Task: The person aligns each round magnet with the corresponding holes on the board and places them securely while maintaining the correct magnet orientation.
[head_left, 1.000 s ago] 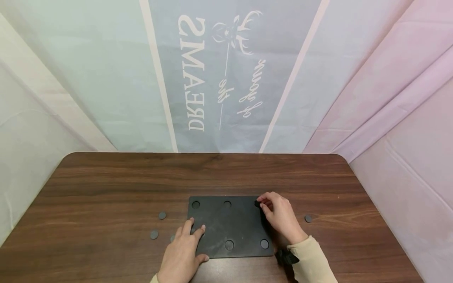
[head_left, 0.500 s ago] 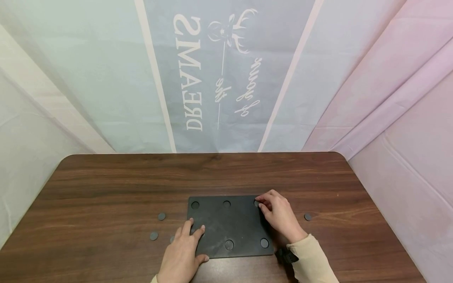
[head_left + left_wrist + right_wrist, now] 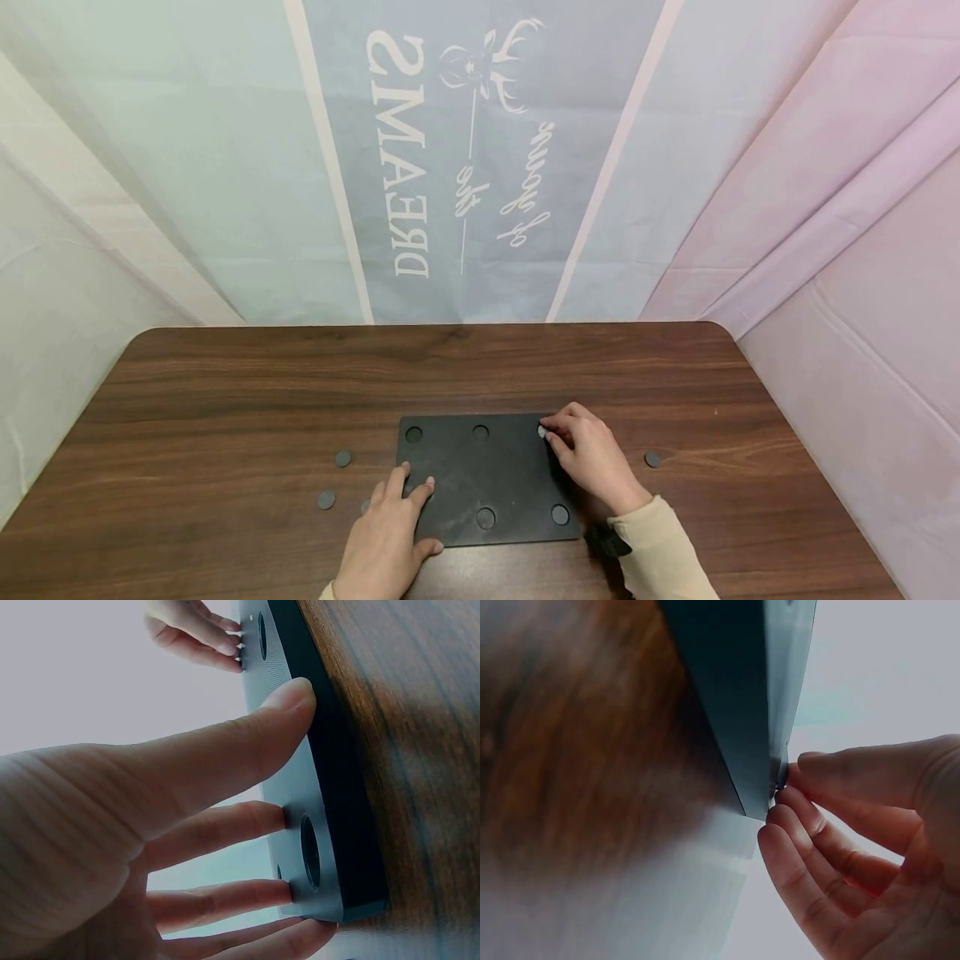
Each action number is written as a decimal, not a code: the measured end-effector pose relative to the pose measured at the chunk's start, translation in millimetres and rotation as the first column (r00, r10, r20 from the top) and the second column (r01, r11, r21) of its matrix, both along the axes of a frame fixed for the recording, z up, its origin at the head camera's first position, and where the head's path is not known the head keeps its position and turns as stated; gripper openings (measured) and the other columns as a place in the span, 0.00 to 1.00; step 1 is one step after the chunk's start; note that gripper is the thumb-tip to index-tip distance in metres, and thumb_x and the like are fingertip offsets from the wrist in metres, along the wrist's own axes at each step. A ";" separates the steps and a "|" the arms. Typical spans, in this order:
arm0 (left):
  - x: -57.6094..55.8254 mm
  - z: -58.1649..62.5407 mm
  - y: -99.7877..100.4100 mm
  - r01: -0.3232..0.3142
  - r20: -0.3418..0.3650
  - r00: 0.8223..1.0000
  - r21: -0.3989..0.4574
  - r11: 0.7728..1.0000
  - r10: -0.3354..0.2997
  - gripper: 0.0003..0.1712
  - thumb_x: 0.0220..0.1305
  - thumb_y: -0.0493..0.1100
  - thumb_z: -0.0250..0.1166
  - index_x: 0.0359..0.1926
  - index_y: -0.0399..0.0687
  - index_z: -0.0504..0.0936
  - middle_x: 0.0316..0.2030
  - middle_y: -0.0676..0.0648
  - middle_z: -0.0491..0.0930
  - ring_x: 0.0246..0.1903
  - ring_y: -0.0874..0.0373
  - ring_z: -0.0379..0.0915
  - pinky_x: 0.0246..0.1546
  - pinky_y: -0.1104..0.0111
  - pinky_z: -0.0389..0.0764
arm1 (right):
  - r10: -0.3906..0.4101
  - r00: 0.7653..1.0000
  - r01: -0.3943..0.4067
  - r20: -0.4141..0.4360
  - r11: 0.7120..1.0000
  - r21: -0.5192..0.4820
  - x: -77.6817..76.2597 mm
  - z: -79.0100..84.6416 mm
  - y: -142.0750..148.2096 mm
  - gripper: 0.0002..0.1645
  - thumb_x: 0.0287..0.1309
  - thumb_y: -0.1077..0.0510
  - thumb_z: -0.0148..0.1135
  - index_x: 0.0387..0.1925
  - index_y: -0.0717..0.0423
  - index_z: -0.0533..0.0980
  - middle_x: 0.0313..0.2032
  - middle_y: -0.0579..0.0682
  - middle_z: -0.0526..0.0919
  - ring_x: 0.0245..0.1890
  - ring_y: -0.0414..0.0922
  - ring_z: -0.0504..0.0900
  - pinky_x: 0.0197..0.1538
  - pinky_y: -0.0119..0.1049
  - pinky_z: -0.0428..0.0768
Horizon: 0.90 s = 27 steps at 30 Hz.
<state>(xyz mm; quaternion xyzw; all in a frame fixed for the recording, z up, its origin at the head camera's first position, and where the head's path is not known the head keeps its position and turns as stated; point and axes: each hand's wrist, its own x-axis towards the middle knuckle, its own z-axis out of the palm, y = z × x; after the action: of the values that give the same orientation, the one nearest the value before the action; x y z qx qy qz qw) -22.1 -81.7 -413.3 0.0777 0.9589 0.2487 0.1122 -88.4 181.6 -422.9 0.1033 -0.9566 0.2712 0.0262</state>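
A black rectangular board (image 3: 491,479) with round recesses lies on the table. At its far right corner my right hand (image 3: 596,458) pinches a small grey disc (image 3: 542,431) between thumb and fingertips, tilted over the recess there. The right wrist view shows the disc (image 3: 782,769) touching or just at the board's face. My left hand (image 3: 386,529) rests on the board's left side, fingers spread and fairly straight, its thumb (image 3: 289,697) against the near edge. A near-left recess (image 3: 310,851) shows between the left fingers. The near right recess (image 3: 560,515) looks lighter, as if it holds a disc.
Two loose grey discs (image 3: 342,459) lie left of the board, and another disc (image 3: 365,507) is partly hidden by the left hand. One disc (image 3: 652,459) lies to the right. A printed cloth (image 3: 465,167) hangs behind the wooden table (image 3: 262,383).
The pinched disc has gone from dark to showing a lighter face as its tilt changes. The right hand stays at the same corner, and the left hand has not moved.
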 end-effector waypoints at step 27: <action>-3.3 3.4 -1.7 0.003 0.055 0.998 -0.019 1.000 -0.002 0.39 0.40 0.49 0.79 0.57 0.45 0.79 0.63 0.32 0.65 0.57 0.32 0.66 0.33 0.44 0.80 | 0.012 1.000 -0.012 0.019 1.000 0.002 1.7 3.8 -0.6 0.15 0.56 0.69 0.63 0.46 0.60 0.83 0.35 0.47 0.76 0.28 0.37 0.73 0.30 0.29 0.72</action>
<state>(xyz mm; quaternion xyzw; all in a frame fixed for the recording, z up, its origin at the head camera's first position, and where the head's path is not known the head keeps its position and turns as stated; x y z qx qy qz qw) -25.4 -83.4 -410.0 0.0707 0.9578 0.2413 0.1396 -86.8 181.1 -419.1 0.1063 -0.9564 0.2715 0.0153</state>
